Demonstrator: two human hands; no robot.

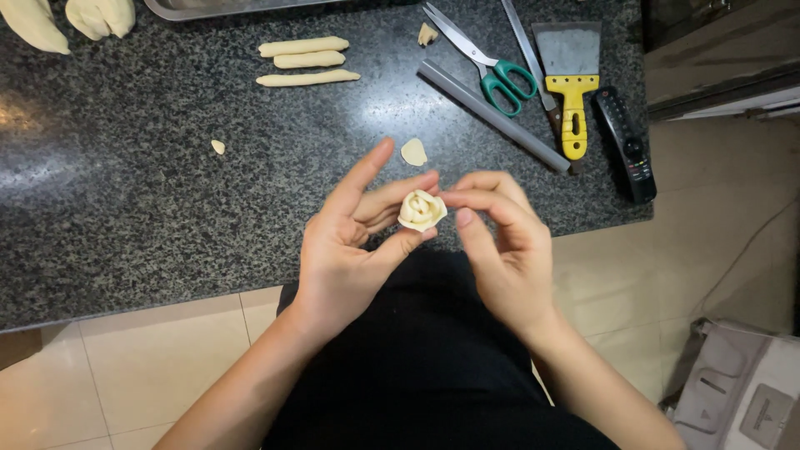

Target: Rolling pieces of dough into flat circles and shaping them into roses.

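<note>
A small rose-shaped coil of pale dough (422, 209) sits pinched between two bare hands, held in the air just in front of the near edge of a dark speckled stone counter (125, 208); the left hand (350, 250) cradles it between thumb and curled fingers, index finger raised, apparently to steady the spiral from below, while the right hand (504, 250) closes thumb and fingertips on its outer edge, seemingly to press a petal into place. Neither hand is fully shut; both are partly curled around the soft piece, gripping lightly enough that its shape stays intact. Just beyond the fingertips a flat dough disc (413, 152) lies on the counter within easy reach, and a small dough scrap (218, 147) rests further left. Three rolled dough sticks (307, 61) lie side by side towards the back, with larger dough lumps (71, 21) at the far left corner. To the right, set apart from the dough, lie green-handled scissors (492, 67), a grey bar (496, 117), a yellow-handled scraper (571, 83) and a black remote control (627, 146). Pale floor tiles (650, 275) show below
</note>
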